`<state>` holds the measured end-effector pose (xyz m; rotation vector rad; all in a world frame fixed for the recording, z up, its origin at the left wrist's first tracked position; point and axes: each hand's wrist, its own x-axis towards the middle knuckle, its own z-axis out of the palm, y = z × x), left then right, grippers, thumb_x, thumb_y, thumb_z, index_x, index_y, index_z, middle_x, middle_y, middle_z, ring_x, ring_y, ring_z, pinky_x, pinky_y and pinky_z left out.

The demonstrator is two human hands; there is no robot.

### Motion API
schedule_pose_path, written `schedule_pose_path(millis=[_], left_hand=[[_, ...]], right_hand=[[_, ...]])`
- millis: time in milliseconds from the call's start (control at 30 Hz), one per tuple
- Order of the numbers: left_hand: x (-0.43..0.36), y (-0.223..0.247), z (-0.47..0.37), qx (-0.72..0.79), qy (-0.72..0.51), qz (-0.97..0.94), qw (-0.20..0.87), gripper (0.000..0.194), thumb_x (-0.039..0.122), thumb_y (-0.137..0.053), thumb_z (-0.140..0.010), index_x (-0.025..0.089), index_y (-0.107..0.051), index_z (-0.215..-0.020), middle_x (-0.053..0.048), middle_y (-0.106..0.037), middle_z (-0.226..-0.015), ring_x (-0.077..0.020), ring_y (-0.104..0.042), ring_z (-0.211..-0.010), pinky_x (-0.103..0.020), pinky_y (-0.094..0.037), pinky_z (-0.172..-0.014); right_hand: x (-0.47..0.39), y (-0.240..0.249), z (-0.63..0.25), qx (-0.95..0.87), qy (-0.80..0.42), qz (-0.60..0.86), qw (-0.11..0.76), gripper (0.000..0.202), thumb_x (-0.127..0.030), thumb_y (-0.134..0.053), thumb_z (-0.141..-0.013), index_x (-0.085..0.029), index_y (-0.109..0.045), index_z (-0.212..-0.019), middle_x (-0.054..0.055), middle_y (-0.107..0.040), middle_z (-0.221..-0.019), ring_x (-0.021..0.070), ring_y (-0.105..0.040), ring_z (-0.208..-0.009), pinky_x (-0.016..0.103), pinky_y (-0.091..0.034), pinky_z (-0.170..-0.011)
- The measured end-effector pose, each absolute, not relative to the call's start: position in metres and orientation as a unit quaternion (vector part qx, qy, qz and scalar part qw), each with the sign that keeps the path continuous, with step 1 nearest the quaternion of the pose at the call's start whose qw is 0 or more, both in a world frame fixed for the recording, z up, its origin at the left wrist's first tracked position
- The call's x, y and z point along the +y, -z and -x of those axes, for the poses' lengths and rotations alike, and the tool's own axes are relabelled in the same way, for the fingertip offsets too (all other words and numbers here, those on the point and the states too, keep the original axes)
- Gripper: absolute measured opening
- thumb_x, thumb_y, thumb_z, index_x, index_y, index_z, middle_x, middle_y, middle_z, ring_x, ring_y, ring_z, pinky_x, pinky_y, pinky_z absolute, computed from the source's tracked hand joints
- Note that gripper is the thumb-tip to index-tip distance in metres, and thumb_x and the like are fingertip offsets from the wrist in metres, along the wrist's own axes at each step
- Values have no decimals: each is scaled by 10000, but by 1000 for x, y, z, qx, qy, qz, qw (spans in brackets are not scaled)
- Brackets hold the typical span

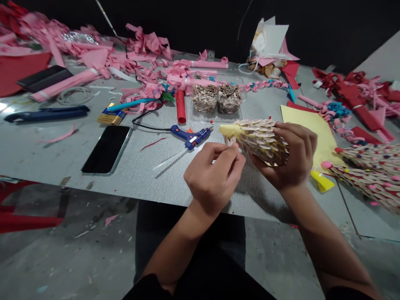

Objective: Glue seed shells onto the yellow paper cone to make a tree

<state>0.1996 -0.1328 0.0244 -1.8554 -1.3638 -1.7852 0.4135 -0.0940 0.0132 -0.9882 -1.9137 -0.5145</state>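
My right hand (287, 154) is wrapped round the wide end of a cone (259, 139) covered in pale, overlapping flakes, which lies sideways above the table with its bare yellow tip to the left. Close to that tip, my left hand (215, 171) pinches a small pale flake (230, 141) against the cone's lower side. A blue glue gun (192, 137) with a clear glue stick rests left of the tip. Behind the cone stands a clear plastic box (217, 98) with two compartments of loose flakes.
A phone (106, 150), a blue stapler-like tool (46, 113) and a gold-blue box (111, 115) lie left. Pink paper scraps (146, 46) line the back. Yellow paper (306, 129) and finished-looking flaked cones (368, 179) with coloured balls are right. The table's front edge runs beneath my hands.
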Motion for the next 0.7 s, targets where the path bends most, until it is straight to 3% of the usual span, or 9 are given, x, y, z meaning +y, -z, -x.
schedule_pose_path(millis=[133,367,567,700], left_hand=[[-133,-24,-203,-471,613,625,113,200,77,-781,-1058,206,-765,-906,18,-742,-783,-115,-653,-669,-281,-487,-618],[-134,-23,-205,-476,622,611,117,245,48,-766,-1037,210,-719,-859,37,-677,-745,-110,-588,-640,-285,-443,-603],[-133,-22,-206,-477,627,605,113,223,73,-756,-1063,210,-743,-888,34,-687,-746,-114,-601,-646,-284,-449,-600],[-133,-22,-207,-481,627,603,110,200,90,-764,-1062,214,-766,-906,32,-698,-739,-121,-622,-651,-283,-476,-605]], right_hand=[[-93,-11,-413,-769,232,396,446,725,-571,-924,-905,-282,-637,-1505,145,-799,-1420,407,-751,-1299,616,-605,-1150],[-94,-11,-413,-764,236,394,452,714,-567,-920,-903,-296,-652,-1507,133,-814,-1421,421,-768,-1290,636,-603,-1146],[-100,-14,-409,-765,213,412,447,710,-557,-904,-915,-373,-620,-1539,112,-791,-1453,443,-747,-1321,704,-596,-1156],[-101,-16,-407,-767,214,407,448,717,-544,-926,-903,-357,-635,-1531,124,-800,-1437,452,-755,-1301,716,-612,-1133]])
